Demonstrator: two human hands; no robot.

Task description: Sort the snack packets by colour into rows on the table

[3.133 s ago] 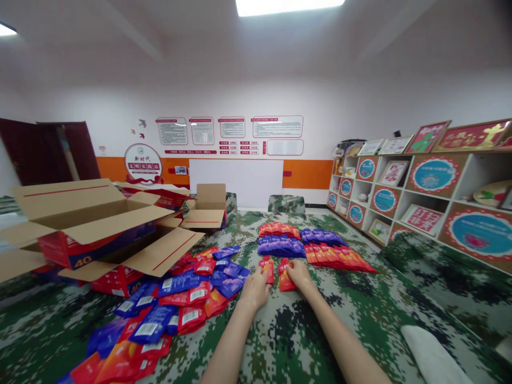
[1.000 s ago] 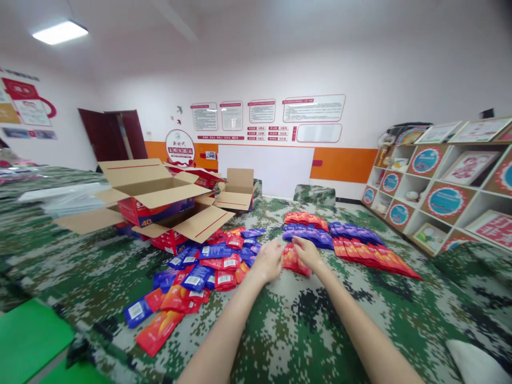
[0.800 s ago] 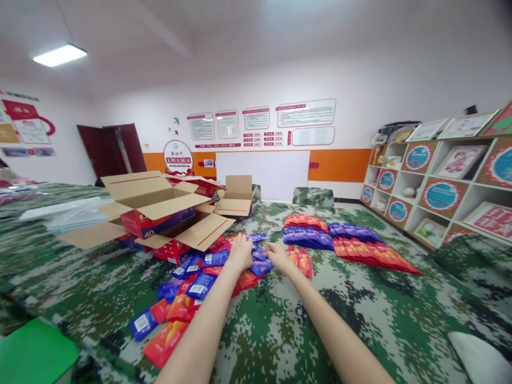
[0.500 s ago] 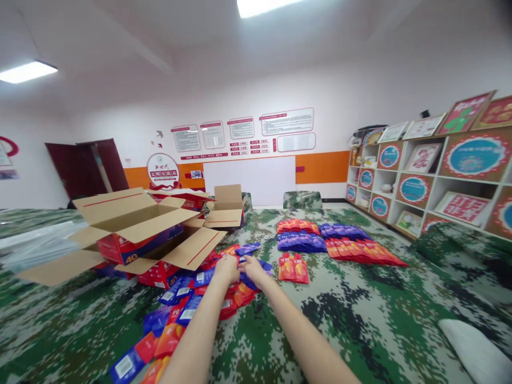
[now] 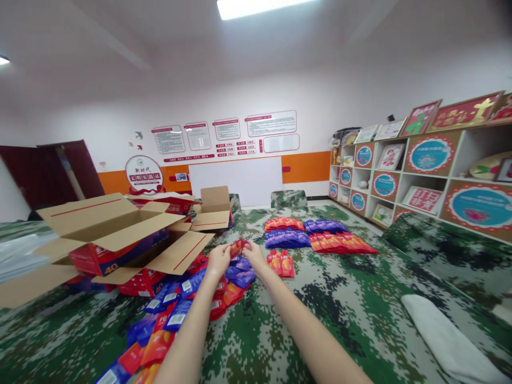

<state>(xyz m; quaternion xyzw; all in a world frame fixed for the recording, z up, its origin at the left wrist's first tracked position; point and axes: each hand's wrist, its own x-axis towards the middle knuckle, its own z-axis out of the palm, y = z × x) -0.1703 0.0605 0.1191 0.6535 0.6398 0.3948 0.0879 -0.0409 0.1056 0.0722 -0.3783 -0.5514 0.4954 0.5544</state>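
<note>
Small, flat, glossy red packet [image 5: 237, 247] held between the two bare hands, just above a loose heap of flat, shiny red and blue packets [image 5: 192, 282] on the camouflage-patterned cloth [image 5: 260, 320]. Left hand [image 5: 219, 260]: fingers narrow, pinching the packet's left end. Right hand [image 5: 254, 256]: fingers drawn together on its right end.

Key relation: two flat, red packets with orange print [image 5: 286, 264] lie side by side just right of the right hand, the nearer of the two hands. Their long axes point away from the person; the held packet's runs crosswise from hand to hand, right end slightly farther off.

Pose: both forearms reach forward and converge, left over the heap, right slanting in across bare cloth. Underside of held packet not visible.
</note>
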